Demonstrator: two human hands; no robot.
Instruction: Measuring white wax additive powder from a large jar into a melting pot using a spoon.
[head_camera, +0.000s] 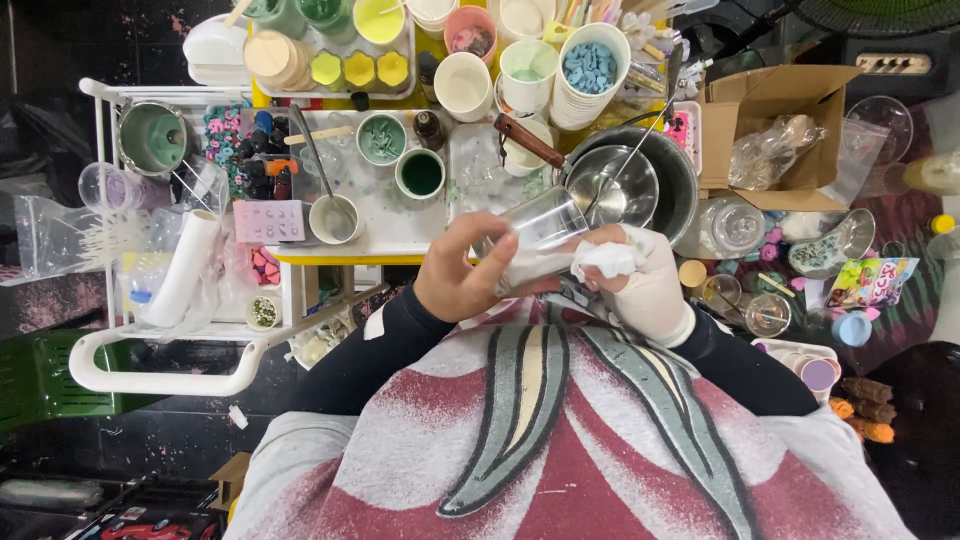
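Left hand (462, 275) is bare, curled round a clear plastic cup (540, 225) held tilted above the lap, just in front of the table edge. Right hand (648, 285) is gloved in white, fingers closed on a white tissue (605, 260) pressed vs. the cup's side. Close behind – a steel pot (670, 185) w/ a ladle, a green-filled cup (420, 173), a spoon in a white cup (333, 218). Cardboard box (770, 110) to the right, paper roll (185, 265) on the white rack at left.
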